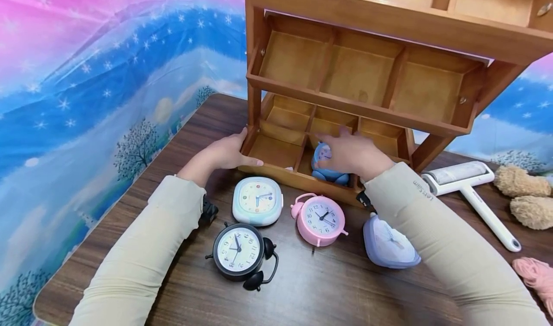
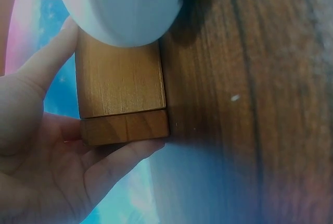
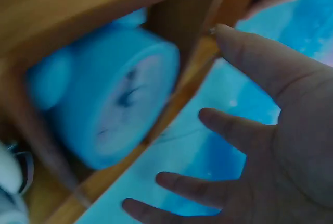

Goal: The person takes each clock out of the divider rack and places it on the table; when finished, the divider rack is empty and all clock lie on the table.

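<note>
My left hand (image 1: 231,151) grips the front left corner of the wooden shelf's bottom tray (image 1: 281,174), thumb at the front and fingers round the side. A blue alarm clock (image 1: 330,172) stands in the tray's middle front compartment. Over it hovers my right hand (image 1: 352,154); in the right wrist view its fingers are spread, apart from the blue clock (image 3: 83,109). On the table before the shelf are a white clock (image 1: 257,202), a black twin-bell alarm clock (image 1: 239,251), a pink alarm clock (image 1: 321,220) and a lavender clock (image 1: 389,244), partly behind the right sleeve.
The shelf's tilted middle tier (image 1: 363,71) overhangs the bottom tray. To the right lie a white lint roller (image 1: 471,191), fluffy tan pieces (image 1: 522,182) and pink yarn (image 1: 535,278). A patterned cloth (image 1: 129,76) hangs behind the table.
</note>
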`<state>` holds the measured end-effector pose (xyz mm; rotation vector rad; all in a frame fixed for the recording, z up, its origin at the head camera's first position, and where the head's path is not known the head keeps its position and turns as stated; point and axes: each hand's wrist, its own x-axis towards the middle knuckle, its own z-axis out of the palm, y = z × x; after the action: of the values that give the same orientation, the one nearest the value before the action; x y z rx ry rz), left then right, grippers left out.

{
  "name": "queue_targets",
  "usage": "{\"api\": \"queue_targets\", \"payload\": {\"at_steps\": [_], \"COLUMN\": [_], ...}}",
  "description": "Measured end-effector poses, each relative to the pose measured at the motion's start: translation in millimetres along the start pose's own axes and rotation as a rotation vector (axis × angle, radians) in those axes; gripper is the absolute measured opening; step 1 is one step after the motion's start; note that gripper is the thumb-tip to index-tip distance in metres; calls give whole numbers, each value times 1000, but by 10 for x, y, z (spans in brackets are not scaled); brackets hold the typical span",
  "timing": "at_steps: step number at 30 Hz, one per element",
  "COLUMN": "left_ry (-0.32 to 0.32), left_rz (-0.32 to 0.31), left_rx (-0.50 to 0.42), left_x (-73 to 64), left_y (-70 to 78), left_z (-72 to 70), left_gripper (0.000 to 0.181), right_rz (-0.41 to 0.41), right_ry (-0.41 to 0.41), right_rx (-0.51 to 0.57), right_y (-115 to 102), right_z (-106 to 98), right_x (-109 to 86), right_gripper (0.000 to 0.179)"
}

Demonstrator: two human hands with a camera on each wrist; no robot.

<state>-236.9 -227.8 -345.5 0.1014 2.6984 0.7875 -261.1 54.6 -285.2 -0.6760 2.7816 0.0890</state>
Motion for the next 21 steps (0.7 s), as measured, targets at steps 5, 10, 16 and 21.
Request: {"api": "queue_targets", "payload": {"at_steps": [5, 10, 16, 21], "left_ry": [-2, 3, 4, 5], "left_rz": [-8, -5, -1, 2], "left_rx": [24, 14, -3, 5], "left_x": [12, 12, 5, 9], "left_y": [0, 3, -6, 4], "left_z": [5, 1, 4, 2], "left_gripper": [110, 109, 109, 109], "right_rz": [46, 66, 57, 49], "right_ry": [-33, 12, 41, 75], "right_rx": [-31, -69, -73, -4], "right_y": [103, 85, 92, 177], "right_z": [108, 189, 221, 170], "right_x": [61, 111, 150, 142], "right_gripper": [86, 88, 86, 83]}}
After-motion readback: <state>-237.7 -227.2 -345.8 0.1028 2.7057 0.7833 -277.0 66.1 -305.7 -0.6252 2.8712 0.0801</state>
